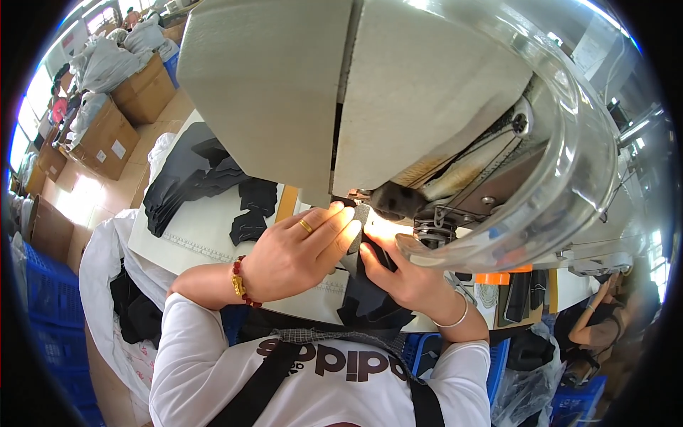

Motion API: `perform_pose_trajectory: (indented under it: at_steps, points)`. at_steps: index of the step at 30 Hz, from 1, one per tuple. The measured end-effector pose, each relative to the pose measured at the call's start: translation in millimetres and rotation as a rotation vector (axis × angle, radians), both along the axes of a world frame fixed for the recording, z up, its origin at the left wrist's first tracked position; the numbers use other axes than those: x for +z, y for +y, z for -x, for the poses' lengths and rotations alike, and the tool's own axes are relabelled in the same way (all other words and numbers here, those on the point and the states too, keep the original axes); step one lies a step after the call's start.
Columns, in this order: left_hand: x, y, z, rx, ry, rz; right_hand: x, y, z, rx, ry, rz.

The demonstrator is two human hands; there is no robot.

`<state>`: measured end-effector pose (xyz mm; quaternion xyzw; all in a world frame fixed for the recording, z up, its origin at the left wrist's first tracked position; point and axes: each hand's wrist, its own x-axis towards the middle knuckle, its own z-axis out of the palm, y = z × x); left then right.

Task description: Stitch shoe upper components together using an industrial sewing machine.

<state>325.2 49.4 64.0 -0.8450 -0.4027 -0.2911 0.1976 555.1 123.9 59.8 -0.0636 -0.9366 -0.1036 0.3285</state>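
At the sewing machine [277, 92], both my hands work on a dark fabric piece [370, 302] under the machine head. My left hand [295, 249] reaches in with its fingers close together, the fingertips pressing the cloth beside the needle area; its thumb is hidden. Across from it, my right hand [409, 281] has thumb and forefinger at the cloth's right side, near a bright lamp spot. The fabric's lower end hangs toward me over the table edge. A grey strip [359, 224] shows between the hands. The needle itself is hidden.
Stacked dark cut pieces [188, 178] and smaller black pieces [252, 210] lie left on the white table [160, 245]. A clear curved guard [569, 178] arches at right. An orange object [498, 277] sits right of my hand. Cardboard boxes [107, 139], blue crates [53, 306] and another person [605, 320] are around.
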Motion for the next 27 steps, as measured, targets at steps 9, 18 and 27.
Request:
perform_pose_trajectory:
  at_steps: [9, 18, 27]
  points:
    - [4.8, 1.3, 3.6, 0.023, -0.016, 0.033, -1.7, -4.2, 1.8, -0.078, -0.011, -0.023]
    - [5.9, 2.2, 7.2, 0.038, -0.027, 0.149, -0.4, -4.7, 4.7, -0.134, -0.002, 0.004]
    - [4.0, 3.8, 7.3, 0.045, 0.026, 0.07, -4.8, -2.5, 2.9, -0.166, -0.023, -0.049]
